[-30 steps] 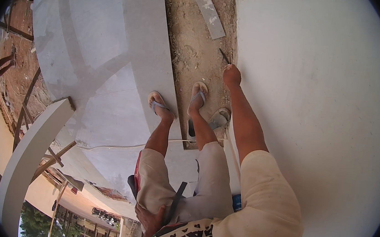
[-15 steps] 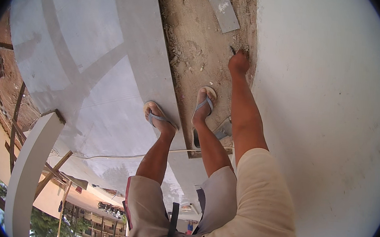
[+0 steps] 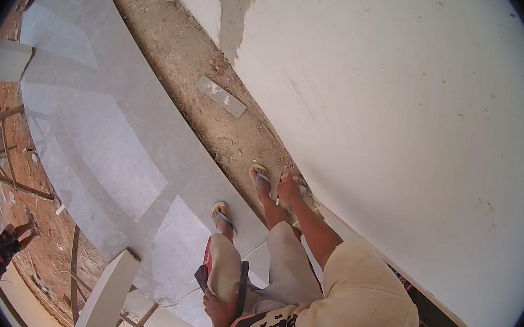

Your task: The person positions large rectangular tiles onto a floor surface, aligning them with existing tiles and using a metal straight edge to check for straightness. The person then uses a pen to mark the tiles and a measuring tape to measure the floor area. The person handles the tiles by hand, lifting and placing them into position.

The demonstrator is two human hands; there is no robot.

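Note:
My right hand (image 3: 289,189) is closed in a fist low beside the white wall, above the dirt strip (image 3: 162,24) and next to my right foot. A small pale tip shows below the fist; what it belongs to is hidden. My left hand (image 3: 219,309) lies on my left thigh, its fingers spread over the beige shorts (image 3: 225,267), and holds nothing. A grey tile piece (image 3: 221,96) with white smears lies on the dirt ahead of my feet. I wear flip-flops, the right one (image 3: 261,175) on the dirt and the left one (image 3: 220,210) on the tiled floor.
The white wall (image 3: 374,111) rises along my right, with a grey patch (image 3: 232,15) farther ahead. Left of the dirt runs the raised grey tiled floor (image 3: 112,143). A white pillar (image 3: 104,293), wooden poles (image 3: 11,180) and another person (image 3: 7,249) are at the left.
My view has swung, and the wall now fills more of it. My right hand has drawn back from the dirt ahead to beside my right foot. My left hand has come into view.

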